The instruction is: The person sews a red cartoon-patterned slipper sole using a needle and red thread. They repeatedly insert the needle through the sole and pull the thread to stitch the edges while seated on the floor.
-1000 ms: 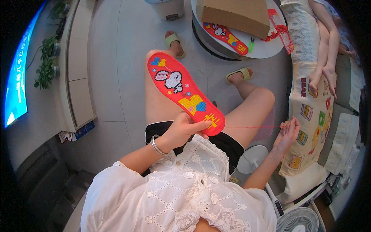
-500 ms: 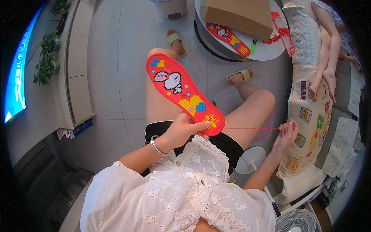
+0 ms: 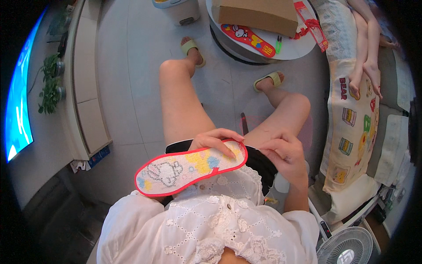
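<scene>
My left hand grips a red-rimmed insole near its right end, fingers on top. The whitish underside faces up, with yellow and blue stitching, a grey rabbit outline and a small red stitched patch. Just right of that end is my right hand, its thumb and fingers pinched together close to the rim. What it pinches is too small to make out. The insole lies tilted above my lap, over the white lace blouse and black shorts.
On the round white table ahead are a cardboard box, a second red insole, green snips and red packaging. Another person's legs rest on the sofa at right. A fan stands lower right.
The insole has been turned from its red patterned face to its underside and brought lower, nearer my body. My right hand has come in from the far right, where it drew a red thread taut.
</scene>
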### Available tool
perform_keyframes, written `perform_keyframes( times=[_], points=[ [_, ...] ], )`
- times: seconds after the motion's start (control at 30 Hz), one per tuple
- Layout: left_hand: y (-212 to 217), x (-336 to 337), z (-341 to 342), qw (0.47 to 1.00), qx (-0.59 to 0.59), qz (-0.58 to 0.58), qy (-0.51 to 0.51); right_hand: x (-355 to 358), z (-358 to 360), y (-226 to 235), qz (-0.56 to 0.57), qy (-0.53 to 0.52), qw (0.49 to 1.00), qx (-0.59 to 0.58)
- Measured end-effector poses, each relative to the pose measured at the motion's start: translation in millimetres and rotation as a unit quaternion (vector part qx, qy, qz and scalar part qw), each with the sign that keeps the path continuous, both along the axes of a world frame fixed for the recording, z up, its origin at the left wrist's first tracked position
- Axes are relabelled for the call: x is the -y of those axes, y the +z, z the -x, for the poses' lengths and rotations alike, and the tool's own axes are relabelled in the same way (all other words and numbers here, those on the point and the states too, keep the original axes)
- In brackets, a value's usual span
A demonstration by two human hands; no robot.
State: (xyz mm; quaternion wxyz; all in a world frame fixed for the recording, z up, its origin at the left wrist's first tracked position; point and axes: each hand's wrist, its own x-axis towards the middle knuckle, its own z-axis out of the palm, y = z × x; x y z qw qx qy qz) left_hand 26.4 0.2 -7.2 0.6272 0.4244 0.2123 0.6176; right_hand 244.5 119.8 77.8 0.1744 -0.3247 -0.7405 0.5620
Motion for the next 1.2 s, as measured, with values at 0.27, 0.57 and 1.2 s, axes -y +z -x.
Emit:
perform_keyframes(
  times=[0.27,0.57,1.2],
  points=[
    [7.6,7.0,-1.0,0.999,-0.013,0.033,0.007,4.2,15.1,-10.4,-0.052,0.052,0.997,-0.035],
    [8.1,5.0,-2.0,0.999,-0.028,0.011,0.026,4.9,20.1,-11.1,-0.067,0.06,0.995,-0.034],
    [8.2,6.8,-1.1,0.999,-0.002,0.039,0.002,-2.8,24.4,-7.5,-0.084,0.118,0.989,-0.042]
  ],
)
